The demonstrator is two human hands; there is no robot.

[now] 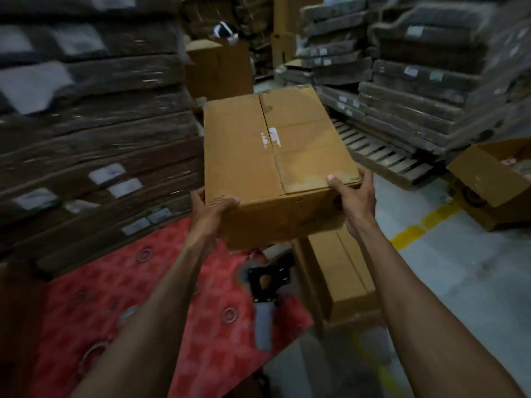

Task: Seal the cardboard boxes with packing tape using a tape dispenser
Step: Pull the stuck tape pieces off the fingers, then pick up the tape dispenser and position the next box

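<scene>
Above the right edge of the red mat (100, 297), a cardboard box (273, 145) is held in the air, its flaps closed and the seam between them facing up. The left grip (214, 206) clasps its near left corner, thumb curled over the top; the right grip (352, 196) clasps the near right corner likewise. The tape dispenser (265, 285) lies on the mat near that edge, beside a long carton (342, 271) on the floor.

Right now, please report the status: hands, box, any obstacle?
Left hand and right hand grip cardboard box at near corners, flaps closed. Tape dispenser lies on red mat below, not held. Only thumbs on box top.
</scene>
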